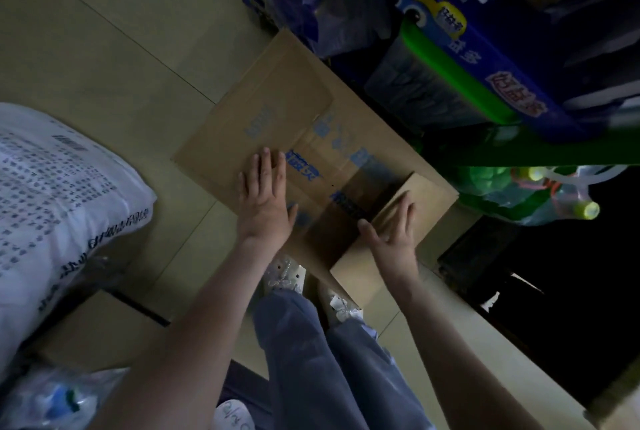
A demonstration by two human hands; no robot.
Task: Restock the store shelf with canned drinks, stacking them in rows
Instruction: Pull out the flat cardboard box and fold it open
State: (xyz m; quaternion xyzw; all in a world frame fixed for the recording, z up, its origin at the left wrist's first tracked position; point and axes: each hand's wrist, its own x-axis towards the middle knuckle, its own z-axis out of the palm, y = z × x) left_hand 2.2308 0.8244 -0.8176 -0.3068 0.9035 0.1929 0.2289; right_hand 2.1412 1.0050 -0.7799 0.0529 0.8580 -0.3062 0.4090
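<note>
Head view: the cardboard carton (277,100) sits on the tiled floor (104,48) just ahead of my white shoes (284,277). Its far side is close against the foot of the green-edged shelf (519,154).

My left grip (265,194) lies palm down on the taped top by the blue print, fingers straight and a little spread, holding nothing. My right grip (391,225) is flat too, fingers straight, resting on the loose end flap (420,199). That flap stands apart from the rest of the lid, with a dark gap (343,225) between them.

I see no cans. The gap is too dark to show what is inside, so I take it the drinks are in this carton.

If it is full, I expect a dense, heavy load that shifts little. The walls should be stiff, but the flaps are thin and will fold or tear if I lift by them, and the clear tape looks slick. For moving it I would hook under the bottom edges at two opposite ends. For opening it I would pull at the free flap edge.

The cans themselves should be hard, smooth and easy to dent, so they are best held round the body.

A white printed sack (52,187) sits to my left, and bottles with yellow caps (585,209) lie low in the shelf.
</note>
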